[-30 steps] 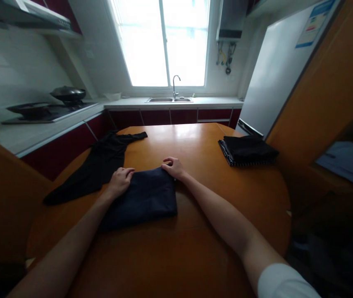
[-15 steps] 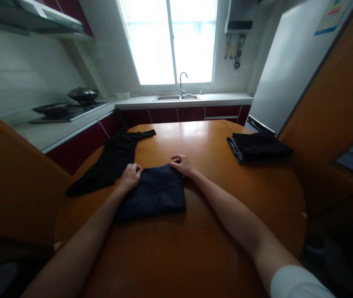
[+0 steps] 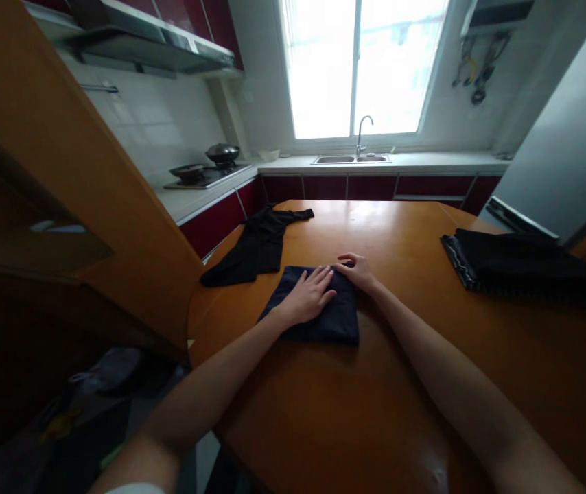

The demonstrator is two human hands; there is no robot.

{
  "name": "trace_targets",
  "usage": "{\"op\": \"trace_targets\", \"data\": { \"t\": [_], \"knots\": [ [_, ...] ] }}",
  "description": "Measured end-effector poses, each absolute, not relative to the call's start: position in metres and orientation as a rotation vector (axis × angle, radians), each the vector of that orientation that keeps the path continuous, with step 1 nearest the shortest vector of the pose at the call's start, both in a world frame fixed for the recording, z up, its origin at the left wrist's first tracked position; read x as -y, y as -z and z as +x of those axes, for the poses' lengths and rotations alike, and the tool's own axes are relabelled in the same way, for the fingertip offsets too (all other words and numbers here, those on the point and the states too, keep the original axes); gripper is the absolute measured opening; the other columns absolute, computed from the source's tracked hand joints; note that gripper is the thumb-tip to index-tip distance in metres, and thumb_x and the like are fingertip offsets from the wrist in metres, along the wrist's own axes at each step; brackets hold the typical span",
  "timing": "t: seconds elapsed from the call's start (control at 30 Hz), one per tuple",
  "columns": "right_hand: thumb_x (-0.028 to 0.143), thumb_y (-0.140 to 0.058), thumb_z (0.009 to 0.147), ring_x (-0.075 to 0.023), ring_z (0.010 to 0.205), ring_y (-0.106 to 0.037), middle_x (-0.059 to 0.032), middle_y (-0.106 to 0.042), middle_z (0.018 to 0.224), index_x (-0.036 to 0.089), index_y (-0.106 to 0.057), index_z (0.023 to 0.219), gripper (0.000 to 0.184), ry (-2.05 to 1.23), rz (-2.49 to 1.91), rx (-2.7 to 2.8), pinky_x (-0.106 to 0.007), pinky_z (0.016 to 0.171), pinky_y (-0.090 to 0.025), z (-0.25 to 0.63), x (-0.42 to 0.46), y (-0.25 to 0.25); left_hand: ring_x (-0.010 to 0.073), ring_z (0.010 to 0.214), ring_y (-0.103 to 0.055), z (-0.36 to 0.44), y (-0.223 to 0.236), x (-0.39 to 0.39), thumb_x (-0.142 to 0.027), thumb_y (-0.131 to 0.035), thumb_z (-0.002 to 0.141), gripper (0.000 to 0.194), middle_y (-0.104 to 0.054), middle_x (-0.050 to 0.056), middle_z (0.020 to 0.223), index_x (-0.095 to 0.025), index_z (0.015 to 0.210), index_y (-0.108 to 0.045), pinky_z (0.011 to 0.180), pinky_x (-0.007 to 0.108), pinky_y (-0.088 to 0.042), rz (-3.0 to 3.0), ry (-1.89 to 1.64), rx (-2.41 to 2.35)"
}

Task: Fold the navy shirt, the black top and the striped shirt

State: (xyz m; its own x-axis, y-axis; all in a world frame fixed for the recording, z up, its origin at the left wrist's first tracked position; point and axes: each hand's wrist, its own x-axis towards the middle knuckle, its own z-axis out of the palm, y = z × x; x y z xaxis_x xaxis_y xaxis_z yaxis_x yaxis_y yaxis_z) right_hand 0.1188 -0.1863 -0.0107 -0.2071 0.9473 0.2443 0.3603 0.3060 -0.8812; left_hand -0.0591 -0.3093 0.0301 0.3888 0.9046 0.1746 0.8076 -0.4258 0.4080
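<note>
A folded dark blue garment [image 3: 342, 319] lies flat on the wooden table in front of me; its exact kind does not show. My left hand [image 3: 307, 296] rests palm down on top of it, fingers stretched out and spread. At the garment's far right corner, my right hand [image 3: 355, 271] has its thumb and fingers closed on the edge. Just beyond to the left lies a black long-sleeved garment [image 3: 256, 250], spread out loosely and apart from both hands.
On the right of the round-ended wooden table [image 3: 401, 412] sits a stack of folded black clothes [image 3: 519, 264]. Behind are a counter with a sink [image 3: 334, 159], a stove with pans [image 3: 222, 154] and a fridge [image 3: 555, 130]. Bags [image 3: 110, 367] lie on the floor at left.
My left hand has moved from the garment's far left corner onto its top and opened flat. The right hand stays at the far right corner. My view has turned left.
</note>
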Motion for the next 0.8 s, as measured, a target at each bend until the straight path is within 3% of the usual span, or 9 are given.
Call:
{"op": "trace_targets", "data": {
  "t": [0.23, 0.43, 0.63, 0.8],
  "knots": [
    [0.033, -0.07, 0.073, -0.0179, 0.075, -0.068, -0.0059, -0.075, 0.084, 0.014, -0.074, 0.101, 0.034, -0.847, -1.153, 1.696, -0.028, 0.069, -0.053, 0.12, 0.185, 0.013, 0.0266, 0.155, -0.006, -0.064, -0.021, 0.305, -0.054, -0.027, 0.104, 0.064, -0.015, 0.008, 0.167, -0.026, 0.161, -0.019, 0.121, 0.055, -0.006, 2.411, -0.287, -1.569],
    [0.035, -0.065, 0.077, -0.02, 0.08, -0.069, -0.0077, -0.076, 0.086, 0.015, -0.074, 0.091, 0.027, -0.768, -1.199, 1.629, -0.031, 0.075, -0.054, 0.125, 0.188, 0.011, 0.0324, 0.153, -0.012, -0.107, -0.024, 0.289, -0.057, -0.03, 0.102, 0.062, -0.019, 0.007, 0.166, -0.029, 0.157, -0.029, 0.118, 0.063, -0.011, 2.301, -0.166, -1.778],
    [0.025, -0.05, 0.081, -0.0235, 0.09, -0.069, -0.0138, -0.076, 0.099, 0.011, -0.074, 0.1, 0.033, -0.652, -1.307, 1.484, -0.034, 0.086, -0.052, 0.138, 0.193, 0.005, 0.0234, 0.137, -0.049, -0.147, -0.035, 0.273, -0.037, -0.032, 0.101, 0.055, -0.053, 0.018, 0.146, -0.006, 0.142, -0.052, 0.117, 0.037, -0.033, 2.162, -0.629, -1.863],
    [0.021, -0.043, 0.087, -0.0208, 0.111, -0.065, -0.0106, -0.071, 0.121, 0.015, -0.071, 0.114, 0.039, -0.593, -1.261, 1.693, -0.032, 0.101, -0.047, 0.126, 0.214, -0.013, 0.0224, 0.135, -0.051, -0.139, -0.037, 0.274, -0.036, -0.033, 0.1, 0.051, -0.058, 0.013, 0.143, -0.01, 0.137, -0.058, 0.117, 0.038, -0.034, 2.216, -0.793, -1.824]
  ]
}}
